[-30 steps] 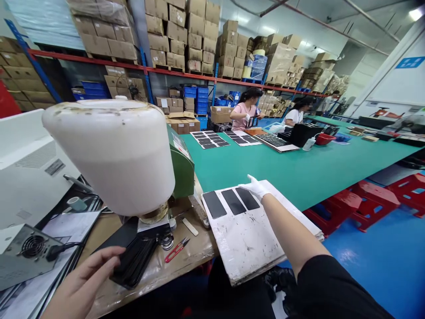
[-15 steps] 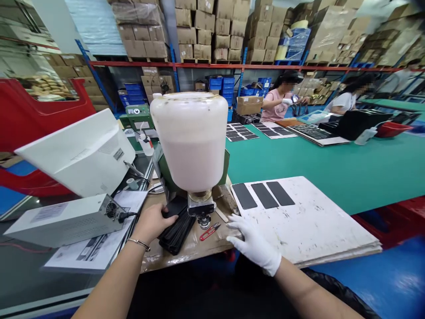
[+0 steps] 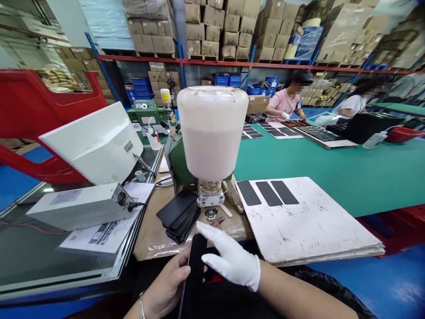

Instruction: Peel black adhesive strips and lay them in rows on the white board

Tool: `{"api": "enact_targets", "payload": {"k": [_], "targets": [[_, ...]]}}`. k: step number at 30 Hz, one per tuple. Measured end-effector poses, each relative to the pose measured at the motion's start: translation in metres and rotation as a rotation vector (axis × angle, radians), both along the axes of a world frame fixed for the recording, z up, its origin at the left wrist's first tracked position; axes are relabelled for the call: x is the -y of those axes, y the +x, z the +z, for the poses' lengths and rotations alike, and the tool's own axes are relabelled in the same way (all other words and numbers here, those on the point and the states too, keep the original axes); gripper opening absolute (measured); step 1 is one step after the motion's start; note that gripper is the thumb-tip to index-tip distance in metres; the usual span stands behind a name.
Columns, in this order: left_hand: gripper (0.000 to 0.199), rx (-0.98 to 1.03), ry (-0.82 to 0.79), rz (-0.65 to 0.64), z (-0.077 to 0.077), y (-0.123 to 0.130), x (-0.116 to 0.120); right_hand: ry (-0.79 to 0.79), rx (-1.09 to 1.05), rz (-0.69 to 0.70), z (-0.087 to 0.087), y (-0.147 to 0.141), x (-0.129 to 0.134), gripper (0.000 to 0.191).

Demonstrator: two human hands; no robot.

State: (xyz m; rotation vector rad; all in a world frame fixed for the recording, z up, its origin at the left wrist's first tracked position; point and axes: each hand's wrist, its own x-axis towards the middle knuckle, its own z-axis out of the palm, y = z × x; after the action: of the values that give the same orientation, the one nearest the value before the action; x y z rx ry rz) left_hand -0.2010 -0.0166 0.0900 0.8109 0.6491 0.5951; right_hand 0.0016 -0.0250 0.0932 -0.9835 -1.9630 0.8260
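Because only the left hand [image 3: 168,283] clearly grips the black panel [image 3: 196,259], a slack thumb or a knock from the gloved right hand [image 3: 232,261] could make it slip and drop; lifted carelessly, it could scrape the metal nozzle [image 3: 210,213] just beyond the right fingertips. The left fingers are narrow, closed on the panel's left edge. The right ones spread wide from their thumb beside its upper end; whether they touch it, I cannot tell. Fanned panels [image 3: 181,217] lie beyond the left fingers.
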Motion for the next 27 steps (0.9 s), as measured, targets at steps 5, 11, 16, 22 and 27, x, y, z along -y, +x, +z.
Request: {"api": "enact_targets", "payload": {"k": [5, 11, 16, 22, 27], "targets": [[0.026, 0.096, -0.187, 0.054, -0.015, 0.01, 0.008, -0.003, 0.133, 0.094, -0.002, -0.005, 0.004, 0.058], [0.032, 0.142, -0.265, 0.173, -0.021, 0.006, 0.006, -0.295, 0.091, -0.039, 0.007, 0.027, 0.009, 0.024], [0.053, 0.132, -0.089, 0.095, -0.02, 0.013, -0.027, -0.577, -0.152, -0.293, 0.001, 0.076, 0.009, 0.021], [0.034, -0.106, 0.175, -0.16, 0.021, 0.061, -0.045, -0.552, -0.649, -0.406, 0.015, 0.104, 0.01, 0.022], [0.033, -0.196, 0.23, -0.089, 0.057, 0.091, -0.041, -0.726, -0.843, -0.466, 0.025, 0.112, 0.004, 0.019]]}}
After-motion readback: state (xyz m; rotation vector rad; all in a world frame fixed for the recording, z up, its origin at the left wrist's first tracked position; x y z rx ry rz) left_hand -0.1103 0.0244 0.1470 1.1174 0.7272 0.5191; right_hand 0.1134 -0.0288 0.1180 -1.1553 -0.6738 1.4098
